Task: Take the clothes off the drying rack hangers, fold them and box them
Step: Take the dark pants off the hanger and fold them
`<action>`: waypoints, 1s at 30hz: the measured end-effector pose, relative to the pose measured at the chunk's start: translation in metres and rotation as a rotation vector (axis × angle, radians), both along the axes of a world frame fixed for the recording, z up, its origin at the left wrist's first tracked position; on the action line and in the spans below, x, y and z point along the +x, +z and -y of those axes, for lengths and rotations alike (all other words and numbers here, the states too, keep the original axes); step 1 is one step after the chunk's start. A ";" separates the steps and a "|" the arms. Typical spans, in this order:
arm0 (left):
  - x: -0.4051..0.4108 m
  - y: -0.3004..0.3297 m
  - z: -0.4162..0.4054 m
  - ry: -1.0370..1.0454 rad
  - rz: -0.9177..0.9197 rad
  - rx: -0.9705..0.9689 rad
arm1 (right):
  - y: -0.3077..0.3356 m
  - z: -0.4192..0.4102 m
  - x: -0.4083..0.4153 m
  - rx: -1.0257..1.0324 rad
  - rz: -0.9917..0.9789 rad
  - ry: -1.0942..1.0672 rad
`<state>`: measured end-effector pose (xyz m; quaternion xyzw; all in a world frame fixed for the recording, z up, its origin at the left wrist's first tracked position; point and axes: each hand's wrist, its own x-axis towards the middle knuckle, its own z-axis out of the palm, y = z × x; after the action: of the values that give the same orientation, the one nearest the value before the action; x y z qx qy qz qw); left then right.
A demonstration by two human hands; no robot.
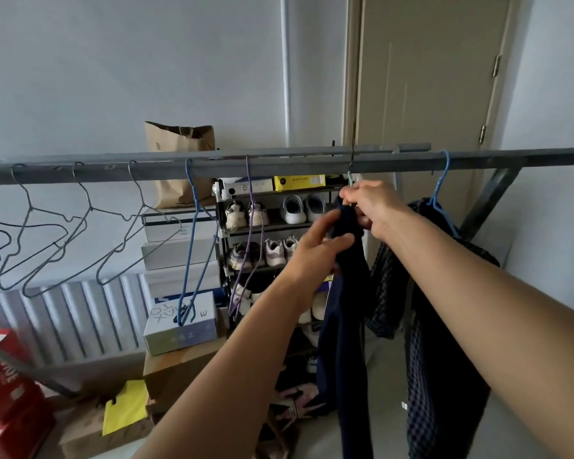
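Observation:
A dark navy garment (pixel 343 313) hangs from a thin hanger whose hook (pixel 351 173) sits on the grey rack bar (pixel 279 167). My left hand (pixel 315 250) grips the garment near its top. My right hand (pixel 373 207) pinches the garment's top edge at the hanger, just under the bar. To the right, a dark checked garment (pixel 438 342) hangs on a blue hanger (pixel 439 190). Left of my hands, a blue hanger (pixel 189 246) and a purple hanger (pixel 249 246) hang bare.
Several bare grey wire hangers (pixel 47 240) hang at the bar's left end. Behind the bar stand a shoe rack (pixel 222 233) with shoes, stacked boxes (pixel 179 256) and a paper bag (pixel 179 154). Cardboard boxes (pixel 176 369) and red packages (pixel 4 385) lie on the floor. A door (pixel 428 94) is behind.

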<state>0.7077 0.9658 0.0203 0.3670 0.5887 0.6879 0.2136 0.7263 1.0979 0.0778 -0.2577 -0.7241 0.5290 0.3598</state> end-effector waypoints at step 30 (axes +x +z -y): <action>0.018 0.024 0.050 0.132 -1.140 -0.564 | -0.039 0.036 0.030 -0.096 -0.046 0.064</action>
<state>0.7260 0.9160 0.0439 0.5682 0.7895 0.2150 -0.0876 0.7560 1.0618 0.0390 -0.2392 -0.6973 0.5803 0.3461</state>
